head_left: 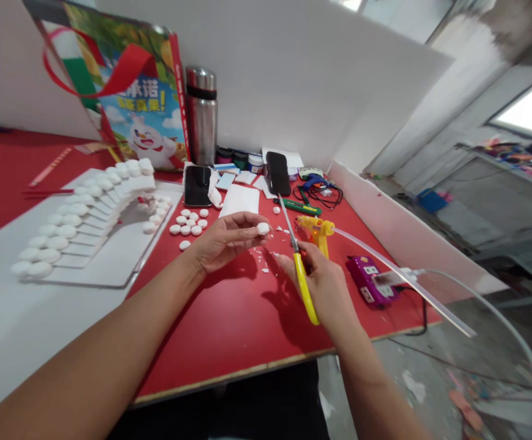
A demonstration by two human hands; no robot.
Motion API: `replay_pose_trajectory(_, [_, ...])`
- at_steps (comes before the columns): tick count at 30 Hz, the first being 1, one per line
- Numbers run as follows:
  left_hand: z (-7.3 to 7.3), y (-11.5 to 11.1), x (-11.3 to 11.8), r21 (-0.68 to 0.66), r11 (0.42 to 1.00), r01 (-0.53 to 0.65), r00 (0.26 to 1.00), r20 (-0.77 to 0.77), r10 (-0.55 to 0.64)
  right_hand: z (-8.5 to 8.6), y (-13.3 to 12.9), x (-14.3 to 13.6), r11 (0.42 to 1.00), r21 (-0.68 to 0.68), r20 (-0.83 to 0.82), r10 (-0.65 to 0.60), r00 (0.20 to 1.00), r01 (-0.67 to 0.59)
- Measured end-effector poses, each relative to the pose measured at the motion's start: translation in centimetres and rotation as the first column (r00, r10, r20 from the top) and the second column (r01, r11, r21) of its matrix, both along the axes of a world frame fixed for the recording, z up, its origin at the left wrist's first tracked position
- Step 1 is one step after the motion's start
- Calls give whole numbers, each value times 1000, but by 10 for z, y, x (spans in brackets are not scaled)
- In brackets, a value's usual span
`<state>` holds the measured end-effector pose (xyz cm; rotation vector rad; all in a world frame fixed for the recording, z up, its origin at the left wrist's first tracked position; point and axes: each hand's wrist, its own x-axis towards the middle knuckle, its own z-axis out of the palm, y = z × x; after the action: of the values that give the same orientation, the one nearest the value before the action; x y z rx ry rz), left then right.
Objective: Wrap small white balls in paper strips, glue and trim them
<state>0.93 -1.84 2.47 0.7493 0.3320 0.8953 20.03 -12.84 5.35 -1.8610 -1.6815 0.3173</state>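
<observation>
My left hand (229,238) pinches a small white rounded piece (262,228) between thumb and fingertips, above the red table. In my right hand (323,275) is a pair of scissors (303,284) with yellow handles, blades pointing up and away, apart from the white piece. White scraps (264,270) lie on the table between my hands. Left of my left hand sits a cluster of similar white discs (185,230). Farther left, a curved stepped white model (87,223), topped with rows of white discs, stands on a white board (13,311).
Beyond my right hand are a yellow glue gun (318,227) with a long clear stick, and a purple power strip (370,281). Two phones (198,185), a green utility knife (300,206), a steel flask (202,119) and a printed bag (142,110) stand or lie farther back.
</observation>
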Motion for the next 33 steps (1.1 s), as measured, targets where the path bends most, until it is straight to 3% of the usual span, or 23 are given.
replay_pose_trajectory(6, [1, -2, -1, 47, 997, 60, 998, 28, -61, 4, 17, -5, 981, -157, 227, -75, 971, 113])
replay_pose_trajectory(10, [1, -2, -1, 36, 999, 33, 999, -2, -33, 3, 33, -17, 959, -225, 409, -68, 910, 172])
replay_pose_trajectory(15, [4, -1, 0, 34, 999, -28, 999, -34, 29, 8, 42, -29, 953, -281, 475, 35, 879, 113])
replay_pose_trajectory(18, [4, 0, 1, 30, 998, -55, 998, -39, 56, 15, 42, -27, 972, -229, 473, 71, 878, 45])
replay_pose_trajectory(20, [3, 1, 1, 38, 997, -66, 997, -38, 68, 19, 44, -23, 996, -85, 379, 55, 924, -24])
replay_pose_trajectory(22, [2, 2, 0, 48, 996, -75, 997, -33, 77, 20, 49, -20, 985, 127, 140, 99, 985, -117])
replay_pose_trajectory(25, [0, 4, 0, 59, 995, -84, 996, -19, 86, 16, 59, -19, 907, 344, -225, 330, 917, -242])
replay_pose_trajectory(28, [-1, 5, 1, 75, 992, -104, 994, -17, 106, 6, 67, -23, 859, 413, -332, 450, 829, -301])
replay_pose_trajectory(33, [-5, 6, 2, 56, 991, -124, 989, -75, 128, -11, 67, -28, 869, 410, -449, 456, 768, -276])
